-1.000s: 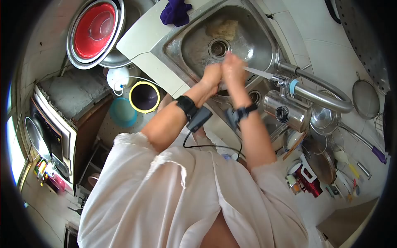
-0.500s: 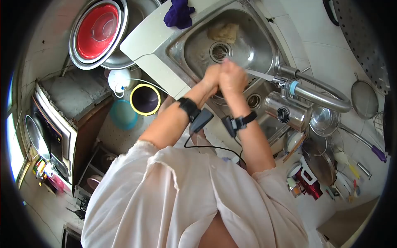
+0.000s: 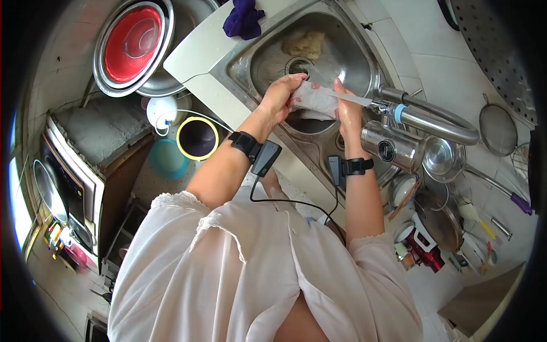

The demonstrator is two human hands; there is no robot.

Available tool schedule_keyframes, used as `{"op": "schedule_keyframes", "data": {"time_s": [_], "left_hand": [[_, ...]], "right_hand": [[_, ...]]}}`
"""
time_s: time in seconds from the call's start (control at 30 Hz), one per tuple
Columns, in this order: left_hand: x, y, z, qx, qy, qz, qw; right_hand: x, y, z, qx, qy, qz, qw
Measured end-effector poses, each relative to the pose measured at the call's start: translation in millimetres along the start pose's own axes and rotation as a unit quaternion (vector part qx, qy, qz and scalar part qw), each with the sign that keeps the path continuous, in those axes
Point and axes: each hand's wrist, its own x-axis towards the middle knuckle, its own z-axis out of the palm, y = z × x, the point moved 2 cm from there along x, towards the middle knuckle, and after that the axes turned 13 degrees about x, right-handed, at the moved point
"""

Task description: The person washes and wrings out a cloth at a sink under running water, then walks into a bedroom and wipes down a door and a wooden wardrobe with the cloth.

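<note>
A wet white cloth (image 3: 315, 101) with pink-red spots is stretched between my two hands, over the near edge of the sink basin (image 3: 353, 62). My left hand (image 3: 278, 98) grips its left end, thumb on top. At the other end, my right hand (image 3: 349, 117) is closed on the cloth with the thumb pointing up. Water runs from the faucet (image 3: 390, 110) across the cloth. A crumpled yellowish cloth or sponge (image 3: 303, 44) lies in the basin beyond the drain (image 3: 298, 67).
A purple cloth (image 3: 244, 20) rests on the counter (image 3: 196, 54) at the sink's far left. Right of my hands stand a steel canister (image 3: 407, 147) and a glass lid or pan (image 3: 444, 158). On the left are a red basin (image 3: 132, 45), a yellow-rimmed bucket (image 3: 198, 154) and a blue tub (image 3: 168, 159).
My hands were clasped together, hiding what they held. They have moved apart, and the white cloth now shows spread between them under the water.
</note>
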Motion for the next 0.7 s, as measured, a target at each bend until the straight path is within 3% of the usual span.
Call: {"op": "schedule_keyframes", "data": {"time_s": [0.23, 0.43, 0.5, 0.53, 0.57, 0.6, 0.63, 0.67, 0.7], "left_hand": [[0, 10, 3, 0.015, -0.009, 0.020, 1.000], [-2, 11, 8, 0.054, -0.001, 0.007, 0.999], [-2, 10, 14, 0.190, -0.023, -0.086, 0.978], [4, 3, 17, 0.196, -0.064, -0.123, 0.971], [10, -3, 21, 0.198, -0.066, -0.123, 0.970], [9, 1, 31, 0.249, -0.075, -0.071, 0.963], [8, 4, 42, 0.298, -0.084, -0.018, 0.951], [18, -1, 47, 0.222, -0.072, 0.086, 0.969], [11, 8, 53, 0.222, -0.074, 0.086, 0.969]], "right_hand": [[0, -6, -2, -0.013, -0.016, -0.016, 1.000], [-10, -10, -5, 0.001, 0.048, -0.076, 0.996], [-15, -14, -9, 0.004, 0.028, -0.072, 0.997], [-24, -20, -7, 0.005, 0.030, -0.073, 0.997], [-34, -26, -2, -0.057, -0.033, -0.066, 0.996], [-39, -29, 2, -0.118, -0.095, -0.058, 0.987], [-36, -29, -8, -0.119, -0.093, -0.059, 0.987], [-28, -29, -28, -0.127, -0.077, -0.095, 0.984], [-22, -28, -45, -0.134, -0.062, -0.130, 0.980]]}}
